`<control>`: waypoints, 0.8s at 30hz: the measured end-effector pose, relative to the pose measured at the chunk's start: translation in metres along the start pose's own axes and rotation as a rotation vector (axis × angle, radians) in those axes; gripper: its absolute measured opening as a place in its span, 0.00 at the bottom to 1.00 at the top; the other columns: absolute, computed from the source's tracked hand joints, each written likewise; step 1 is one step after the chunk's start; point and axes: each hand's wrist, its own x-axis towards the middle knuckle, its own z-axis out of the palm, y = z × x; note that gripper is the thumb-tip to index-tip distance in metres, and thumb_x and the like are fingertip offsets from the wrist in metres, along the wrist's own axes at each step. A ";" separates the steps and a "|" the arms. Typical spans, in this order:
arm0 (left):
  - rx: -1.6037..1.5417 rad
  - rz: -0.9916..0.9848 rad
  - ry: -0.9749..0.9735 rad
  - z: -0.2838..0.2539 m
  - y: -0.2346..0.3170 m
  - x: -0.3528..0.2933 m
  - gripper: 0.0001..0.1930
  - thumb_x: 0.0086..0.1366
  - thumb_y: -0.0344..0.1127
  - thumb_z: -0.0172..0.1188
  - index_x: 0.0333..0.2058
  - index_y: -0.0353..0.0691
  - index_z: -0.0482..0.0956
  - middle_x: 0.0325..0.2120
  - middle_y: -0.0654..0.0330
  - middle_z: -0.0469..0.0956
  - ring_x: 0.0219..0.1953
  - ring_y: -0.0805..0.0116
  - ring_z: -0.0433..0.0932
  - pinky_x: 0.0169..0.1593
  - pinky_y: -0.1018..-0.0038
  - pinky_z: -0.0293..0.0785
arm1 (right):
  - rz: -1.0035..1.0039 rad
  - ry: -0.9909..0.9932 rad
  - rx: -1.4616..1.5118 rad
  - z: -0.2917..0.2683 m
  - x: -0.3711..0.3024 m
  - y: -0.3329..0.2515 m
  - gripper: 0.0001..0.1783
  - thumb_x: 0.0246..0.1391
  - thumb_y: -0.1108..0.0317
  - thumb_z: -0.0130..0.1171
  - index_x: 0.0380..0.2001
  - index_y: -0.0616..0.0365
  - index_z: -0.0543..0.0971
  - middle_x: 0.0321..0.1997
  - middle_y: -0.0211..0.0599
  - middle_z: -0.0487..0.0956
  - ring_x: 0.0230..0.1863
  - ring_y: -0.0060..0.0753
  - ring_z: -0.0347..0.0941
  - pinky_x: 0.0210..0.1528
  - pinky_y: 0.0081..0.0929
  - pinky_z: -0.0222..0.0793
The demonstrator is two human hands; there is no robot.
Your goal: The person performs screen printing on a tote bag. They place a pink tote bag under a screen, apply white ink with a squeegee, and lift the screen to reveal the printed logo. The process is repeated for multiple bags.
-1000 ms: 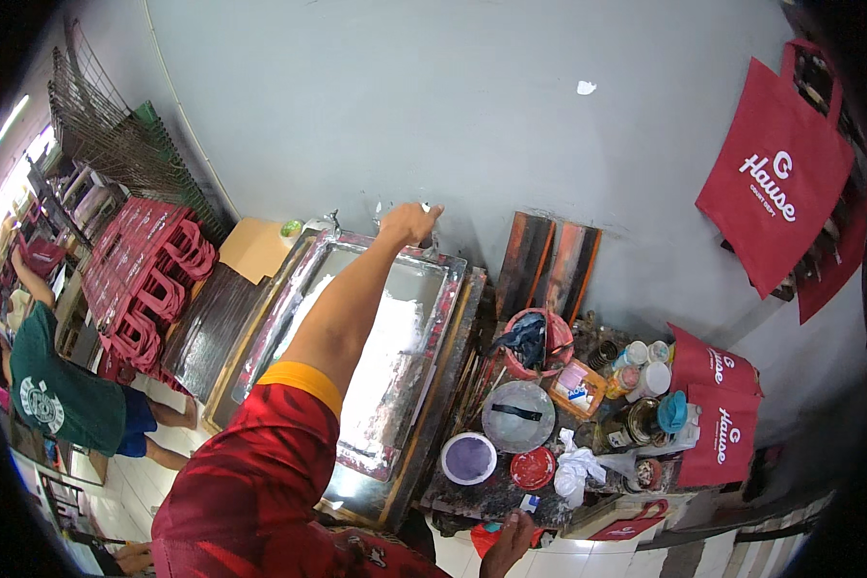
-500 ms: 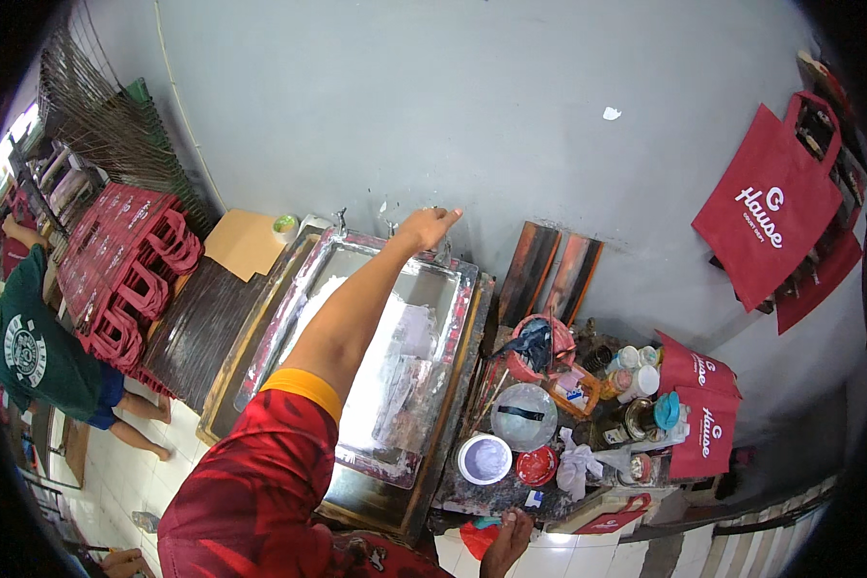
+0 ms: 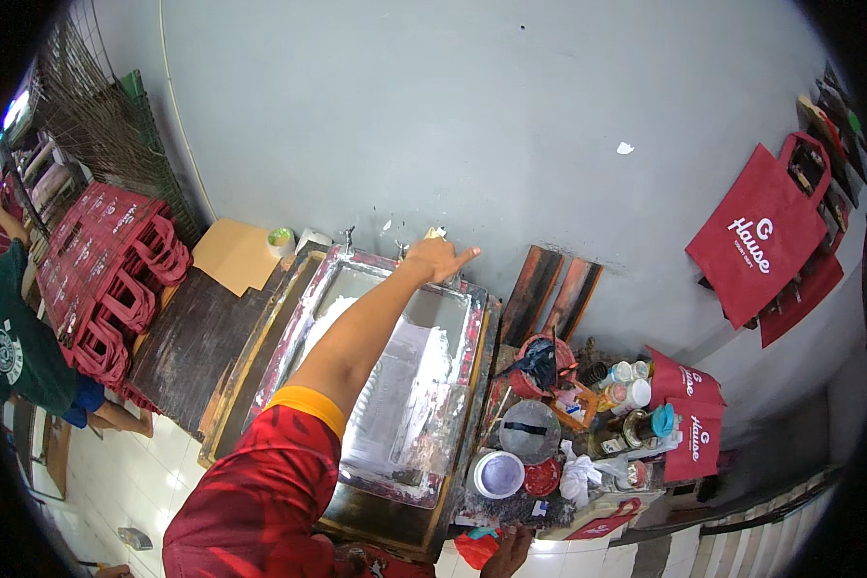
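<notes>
My left hand reaches over a silk-screen frame to its far edge, beside the metal clamps. One digit stretches to the right, and the others are partly hidden; a small yellowish-white thing shows just beyond them. Pale lavender-white ink is smeared across the mesh, partly hidden by my forearm. My right hand hangs in shadow at the lower edge, by a red-and-teal thing. What its fingers do is hard to make out.
Right of the frame, a cluttered bench holds a tub of lavender ink, a red bucket, jars and a white rag. Red bags lie stacked at left, near a person in green. Another bag hangs right.
The view has shifted slightly, so the bench and frame sit lower in it. My left hand stays at the frame's far edge, its outstretched digit showing more plainly. My right hand remains low.
</notes>
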 end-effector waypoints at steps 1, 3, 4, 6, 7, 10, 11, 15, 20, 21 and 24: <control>0.038 -0.029 -0.019 -0.008 -0.002 0.003 0.46 0.71 0.75 0.30 0.57 0.40 0.81 0.52 0.42 0.81 0.59 0.44 0.77 0.64 0.53 0.70 | 0.077 -0.007 0.077 0.003 -0.008 -0.028 0.26 0.71 0.58 0.54 0.59 0.71 0.73 0.59 0.52 0.74 0.61 0.47 0.67 0.66 0.42 0.62; 0.011 0.016 0.009 -0.008 -0.010 0.005 0.46 0.71 0.76 0.30 0.54 0.40 0.82 0.49 0.41 0.82 0.57 0.44 0.78 0.63 0.53 0.70 | 0.138 -0.050 0.179 0.001 -0.015 -0.038 0.26 0.71 0.57 0.54 0.59 0.72 0.73 0.58 0.52 0.75 0.60 0.46 0.68 0.65 0.41 0.63; -0.052 0.092 0.057 -0.003 -0.018 0.005 0.47 0.71 0.76 0.30 0.51 0.38 0.84 0.46 0.40 0.83 0.56 0.43 0.79 0.62 0.53 0.71 | 0.124 -0.086 0.206 -0.005 -0.016 -0.013 0.27 0.71 0.57 0.54 0.59 0.72 0.73 0.57 0.52 0.76 0.60 0.46 0.69 0.65 0.41 0.64; -0.045 0.200 0.097 -0.004 -0.022 0.006 0.47 0.70 0.76 0.30 0.48 0.38 0.86 0.45 0.41 0.84 0.54 0.42 0.80 0.61 0.53 0.72 | 0.090 -0.101 0.146 -0.003 -0.018 -0.014 0.28 0.72 0.55 0.54 0.59 0.72 0.73 0.56 0.52 0.76 0.59 0.45 0.70 0.64 0.41 0.65; 0.021 0.232 0.085 -0.004 -0.023 0.008 0.47 0.70 0.76 0.30 0.49 0.39 0.86 0.45 0.42 0.84 0.54 0.43 0.80 0.61 0.52 0.72 | 0.071 -0.079 0.054 -0.002 -0.019 -0.016 0.28 0.72 0.55 0.53 0.59 0.72 0.73 0.56 0.51 0.76 0.58 0.44 0.70 0.63 0.41 0.66; 0.152 0.143 0.031 -0.027 -0.012 0.011 0.47 0.70 0.77 0.31 0.48 0.40 0.87 0.46 0.42 0.84 0.54 0.42 0.80 0.61 0.52 0.72 | 0.080 0.002 0.080 0.004 -0.025 -0.008 0.28 0.72 0.53 0.54 0.58 0.72 0.73 0.55 0.50 0.77 0.57 0.43 0.71 0.63 0.41 0.66; 0.186 0.081 0.007 -0.036 -0.008 0.010 0.47 0.70 0.77 0.31 0.48 0.40 0.87 0.46 0.41 0.84 0.53 0.42 0.80 0.61 0.52 0.72 | 0.096 0.030 0.140 0.004 -0.026 -0.003 0.28 0.72 0.53 0.54 0.58 0.72 0.73 0.54 0.49 0.77 0.57 0.43 0.71 0.63 0.41 0.66; -0.047 0.185 0.099 -0.032 -0.018 0.009 0.49 0.70 0.77 0.30 0.42 0.35 0.87 0.42 0.39 0.84 0.51 0.42 0.81 0.59 0.52 0.73 | -0.079 0.035 0.056 0.008 -0.031 -0.011 0.27 0.71 0.53 0.54 0.57 0.69 0.75 0.56 0.48 0.77 0.57 0.45 0.72 0.62 0.41 0.67; 0.027 0.193 0.001 -0.012 -0.021 0.013 0.50 0.71 0.76 0.28 0.40 0.32 0.87 0.40 0.38 0.83 0.50 0.42 0.81 0.58 0.51 0.73 | 0.026 0.027 0.051 0.017 -0.035 -0.028 0.25 0.71 0.53 0.55 0.57 0.66 0.76 0.55 0.46 0.77 0.55 0.44 0.73 0.58 0.40 0.69; -0.001 0.185 0.009 -0.016 -0.018 0.011 0.50 0.71 0.76 0.29 0.39 0.32 0.87 0.40 0.37 0.83 0.49 0.40 0.81 0.58 0.50 0.73 | -0.034 0.041 0.056 0.016 -0.037 -0.017 0.25 0.70 0.53 0.55 0.57 0.65 0.76 0.55 0.45 0.77 0.54 0.42 0.73 0.57 0.39 0.70; -0.055 0.165 0.032 -0.026 -0.016 0.007 0.51 0.71 0.76 0.29 0.36 0.31 0.86 0.40 0.36 0.83 0.49 0.39 0.81 0.57 0.50 0.73 | 0.002 0.084 0.036 0.017 -0.037 -0.014 0.25 0.70 0.53 0.56 0.57 0.65 0.76 0.55 0.44 0.78 0.53 0.41 0.74 0.56 0.38 0.71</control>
